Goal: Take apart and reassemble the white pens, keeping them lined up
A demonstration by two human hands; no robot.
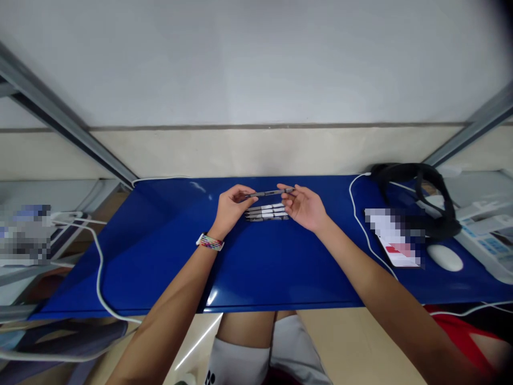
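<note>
A dark grey pen (267, 193) is held level above the blue table. My left hand (233, 207) pinches its left end between thumb and fingers, and a multicoloured band circles that wrist. At the pen's right end, the thumb and fingertips of my right hand (306, 207) close on it, with the other fingers loosely curled. Just below lie several pens (266, 213) side by side on the table, some with white barrels and some grey. Their right ends are partly hidden behind my right fingers.
The blue table (280, 272) backs onto a wall. To the right are a black headband-like device (425, 176), a blurred-out phone-like item (395, 240), a white mouse (444, 258) and a white cable (363, 227). Another white cable (99, 267) hangs at the left.
</note>
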